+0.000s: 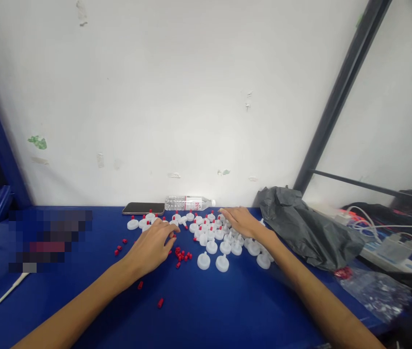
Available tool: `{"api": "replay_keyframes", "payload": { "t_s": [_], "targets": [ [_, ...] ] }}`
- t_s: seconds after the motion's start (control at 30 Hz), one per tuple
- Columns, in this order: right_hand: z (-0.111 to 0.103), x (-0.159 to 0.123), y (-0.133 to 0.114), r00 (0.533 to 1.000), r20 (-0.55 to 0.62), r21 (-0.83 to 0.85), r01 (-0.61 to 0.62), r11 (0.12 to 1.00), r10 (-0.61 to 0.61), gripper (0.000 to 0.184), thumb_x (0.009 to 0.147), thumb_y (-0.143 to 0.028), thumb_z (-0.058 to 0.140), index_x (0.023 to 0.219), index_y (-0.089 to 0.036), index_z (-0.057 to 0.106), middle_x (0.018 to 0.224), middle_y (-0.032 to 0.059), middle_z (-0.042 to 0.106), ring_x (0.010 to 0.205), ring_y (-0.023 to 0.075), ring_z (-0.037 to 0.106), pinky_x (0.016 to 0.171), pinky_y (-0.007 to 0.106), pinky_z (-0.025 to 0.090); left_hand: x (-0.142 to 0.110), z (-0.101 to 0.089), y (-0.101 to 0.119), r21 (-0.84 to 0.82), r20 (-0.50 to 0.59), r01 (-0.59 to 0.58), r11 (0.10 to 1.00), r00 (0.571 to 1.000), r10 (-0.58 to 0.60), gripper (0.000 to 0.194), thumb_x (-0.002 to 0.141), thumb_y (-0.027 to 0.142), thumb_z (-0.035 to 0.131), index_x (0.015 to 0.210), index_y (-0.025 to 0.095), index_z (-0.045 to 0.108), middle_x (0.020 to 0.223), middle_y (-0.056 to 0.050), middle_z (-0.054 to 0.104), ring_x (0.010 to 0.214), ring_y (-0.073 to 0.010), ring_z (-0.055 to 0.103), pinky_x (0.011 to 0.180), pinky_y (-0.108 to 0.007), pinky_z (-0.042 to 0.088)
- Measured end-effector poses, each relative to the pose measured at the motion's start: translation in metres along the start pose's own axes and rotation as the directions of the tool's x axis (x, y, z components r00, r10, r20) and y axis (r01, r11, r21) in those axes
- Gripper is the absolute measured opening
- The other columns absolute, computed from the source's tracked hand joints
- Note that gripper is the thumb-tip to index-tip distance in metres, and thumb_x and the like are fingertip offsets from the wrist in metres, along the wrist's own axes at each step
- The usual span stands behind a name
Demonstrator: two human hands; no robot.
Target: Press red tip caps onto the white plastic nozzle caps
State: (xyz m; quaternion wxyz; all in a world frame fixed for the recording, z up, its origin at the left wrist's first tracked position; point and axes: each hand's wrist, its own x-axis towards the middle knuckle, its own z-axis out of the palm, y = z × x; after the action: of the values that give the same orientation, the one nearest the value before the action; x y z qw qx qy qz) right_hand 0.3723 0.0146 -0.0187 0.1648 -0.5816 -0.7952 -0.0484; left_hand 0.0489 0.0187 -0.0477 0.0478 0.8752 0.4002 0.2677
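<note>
My left hand (153, 246) is low over the blue table, fingers loosely bent and thumb apart, with no held thing visible. Small red caps (180, 255) lie in a loose cluster just right of its thumb. My right hand (241, 222) stretches its fingers over a crowd of white round lids with narrow spouts (222, 262); its palm hides some of them. Many lids at the back and left, such as the white lid (132, 224), carry a red cap on the spout. Lids near my right wrist show bare spouts.
Behind the lids are a phone (143, 208) and a clear bottle (187, 203) lying on its side. A dark plastic bag (300, 225) sits at the right, beside a power strip (395, 254) with white cables. Scattered red caps (160, 303) lie nearer me. A white cable (0, 300) crosses the left.
</note>
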Motion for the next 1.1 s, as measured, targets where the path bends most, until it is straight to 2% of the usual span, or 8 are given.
{"api": "replay_keyframes", "payload": {
  "t_s": [0.1, 0.33, 0.5, 0.6, 0.67, 0.8, 0.97, 1.1],
  "targets": [
    [-0.003, 0.002, -0.001, 0.999, -0.037, -0.006, 0.015, 1.000, -0.016, 0.041, 0.105, -0.043, 0.034, 0.112, -0.023, 0.069, 0.112, 0.0083, 0.075, 0.110, 0.0261, 0.065, 0.100, 0.042, 0.043, -0.001, 0.002, -0.002, -0.009, 0.011, -0.019, 1.000, 1.000, 0.019, 0.015, 0.090, 0.020, 0.053, 0.092, 0.026, 0.066, 0.094, -0.006, 0.072, 0.099, -0.0286, 0.061, 0.079, -0.039, 0.052],
    [0.007, 0.002, -0.008, 0.995, -0.090, -0.020, 0.046, 0.999, -0.048, 0.015, 0.093, -0.032, 0.061, 0.093, -0.022, 0.072, 0.123, 0.0113, 0.071, 0.120, 0.0316, 0.061, 0.105, 0.050, 0.041, -0.003, 0.000, -0.001, -0.020, 0.041, -0.049, 0.999, 0.998, 0.050, 0.012, 0.086, 0.020, 0.058, 0.087, 0.027, 0.068, 0.094, -0.005, 0.073, 0.095, -0.0280, 0.063, 0.079, -0.039, 0.053],
    [-0.001, 0.000, -0.013, 0.983, -0.174, 0.038, 0.072, 0.997, -0.064, 0.017, 0.100, -0.030, 0.049, 0.107, -0.021, 0.061, 0.109, 0.0099, 0.073, 0.102, 0.0261, 0.069, 0.091, 0.042, 0.051, -0.002, -0.003, 0.000, -0.022, 0.039, -0.059, 0.998, 0.997, 0.060, 0.011, 0.088, 0.025, 0.059, 0.087, 0.026, 0.069, 0.094, -0.006, 0.072, 0.096, -0.0284, 0.063, 0.083, -0.041, 0.052],
    [-0.007, -0.003, -0.024, 0.973, -0.203, 0.079, 0.127, 0.989, -0.109, 0.021, 0.104, -0.030, 0.039, 0.116, -0.021, 0.054, 0.103, 0.0084, 0.072, 0.091, 0.0223, 0.070, 0.079, 0.036, 0.055, -0.001, -0.008, 0.004, -0.028, 0.018, -0.071, 0.997, 0.997, 0.071, 0.021, 0.096, 0.030, 0.049, 0.092, 0.026, 0.069, 0.096, -0.006, 0.071, 0.099, -0.0273, 0.061, 0.085, -0.041, 0.050],
    [-0.008, -0.006, -0.037, 0.964, -0.205, 0.092, 0.193, 0.977, -0.171, 0.019, 0.105, -0.030, 0.041, 0.116, -0.023, 0.054, 0.106, 0.0063, 0.071, 0.093, 0.0204, 0.069, 0.081, 0.034, 0.055, -0.002, -0.013, 0.010, -0.035, 0.002, -0.081, 0.996, 0.997, 0.081, 0.027, 0.100, 0.032, 0.042, 0.097, 0.025, 0.068, 0.098, -0.005, 0.070, 0.101, -0.0260, 0.059, 0.088, -0.041, 0.049],
    [-0.006, -0.013, -0.070, 0.906, -0.242, 0.082, 0.375, 0.923, -0.347, 0.023, 0.102, -0.031, 0.050, 0.124, -0.025, 0.053, 0.116, 0.0077, 0.068, 0.107, 0.0223, 0.064, 0.092, 0.039, 0.054, -0.004, -0.019, 0.025, -0.045, -0.037, -0.117, 0.992, 0.993, 0.116, 0.026, 0.100, 0.040, 0.044, 0.094, 0.024, 0.064, 0.093, -0.003, 0.067, 0.093, -0.0238, 0.057, 0.083, -0.040, 0.048],
    [-0.005, -0.021, -0.100, 0.805, -0.250, 0.000, 0.555, 0.832, -0.537, 0.030, 0.100, -0.028, 0.053, 0.128, -0.020, 0.049, 0.111, 0.0098, 0.068, 0.099, 0.0225, 0.063, 0.087, 0.038, 0.055, -0.007, -0.018, 0.038, -0.023, -0.035, -0.217, 0.976, 0.976, 0.216, 0.027, 0.100, 0.042, 0.047, 0.084, 0.023, 0.059, 0.083, -0.002, 0.064, 0.084, -0.0234, 0.054, 0.076, -0.039, 0.047],
    [-0.004, -0.023, -0.103, 0.796, -0.267, 0.017, 0.567, 0.824, -0.543, 0.033, 0.099, -0.033, 0.056, 0.129, -0.022, 0.047, 0.113, 0.0084, 0.069, 0.097, 0.0216, 0.065, 0.088, 0.037, 0.055, -0.007, -0.014, 0.040, -0.013, -0.026, -0.264, 0.964, 0.964, 0.264, 0.033, 0.104, 0.030, 0.035, 0.083, 0.023, 0.059, 0.083, -0.004, 0.064, 0.083, -0.0232, 0.054, 0.075, -0.039, 0.046]
  ]
}}
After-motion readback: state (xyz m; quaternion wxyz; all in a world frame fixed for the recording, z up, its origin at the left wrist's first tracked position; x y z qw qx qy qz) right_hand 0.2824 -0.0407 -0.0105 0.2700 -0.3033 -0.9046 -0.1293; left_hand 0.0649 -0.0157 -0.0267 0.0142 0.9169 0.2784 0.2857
